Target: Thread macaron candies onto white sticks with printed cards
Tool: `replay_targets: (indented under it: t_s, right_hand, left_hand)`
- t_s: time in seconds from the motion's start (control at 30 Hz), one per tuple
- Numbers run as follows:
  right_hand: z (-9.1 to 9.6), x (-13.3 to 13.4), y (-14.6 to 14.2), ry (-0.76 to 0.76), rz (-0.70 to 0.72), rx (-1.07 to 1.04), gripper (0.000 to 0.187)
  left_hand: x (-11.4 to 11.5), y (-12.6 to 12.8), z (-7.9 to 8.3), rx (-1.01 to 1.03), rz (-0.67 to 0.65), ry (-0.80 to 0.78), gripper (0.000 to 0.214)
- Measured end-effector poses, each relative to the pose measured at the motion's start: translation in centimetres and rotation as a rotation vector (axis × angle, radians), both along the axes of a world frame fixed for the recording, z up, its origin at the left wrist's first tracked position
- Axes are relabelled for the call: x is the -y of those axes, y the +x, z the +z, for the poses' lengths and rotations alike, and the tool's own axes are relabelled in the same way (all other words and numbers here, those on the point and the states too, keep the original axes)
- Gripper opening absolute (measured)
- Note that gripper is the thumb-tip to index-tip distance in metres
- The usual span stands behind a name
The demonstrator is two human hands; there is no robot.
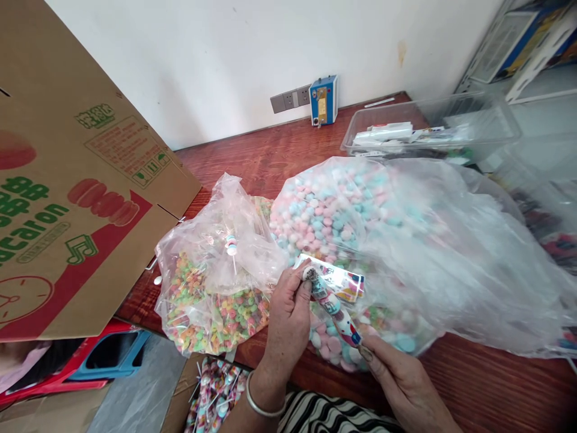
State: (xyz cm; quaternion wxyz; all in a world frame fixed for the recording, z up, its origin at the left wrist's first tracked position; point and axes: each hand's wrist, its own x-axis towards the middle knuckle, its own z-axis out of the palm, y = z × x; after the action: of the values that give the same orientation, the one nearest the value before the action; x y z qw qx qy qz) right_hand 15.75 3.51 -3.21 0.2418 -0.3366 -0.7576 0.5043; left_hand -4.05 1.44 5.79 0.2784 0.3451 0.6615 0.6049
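Observation:
Between my hands is a slim printed candy wrapper (332, 305), filled with a row of round sweets and tilted down to the right. My left hand (288, 310), with a bracelet at the wrist, pinches its upper end, where a pale sweet shows. The fingers of my right hand (399, 370) are closed on its lower end. Just behind it, a flat printed wrapper (345, 279) lies on a clear bag of pink, white and blue sweets (324, 210). Left of my hands is a bag of small ring-shaped candies (216, 313), with a short candy stick (231, 245) on top.
A large printed cardboard box (90, 180) stands at the left. A blue device (323, 101) sits against the wall by the sockets (291, 99). A clear plastic bin (433, 129) is at the back right. Below the wooden table (265, 162) lie several wrapped lollipops (214, 391).

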Motion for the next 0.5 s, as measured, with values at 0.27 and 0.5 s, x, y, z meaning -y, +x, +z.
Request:
replay_targets:
  t_s: [0.27,0.5]
  right_hand:
    - [1.5,-0.1,-0.2,-0.074,0.018,0.020,0.027]
    - [0.4,0.1,0.0,0.104,-0.025,0.029,0.022]
  left_hand:
    - [-0.1,0.4,-1.1,0.164,0.092,-0.054,0.016]
    - [0.2,0.5,-1.5,-0.017,0.090,-0.074,0.009]
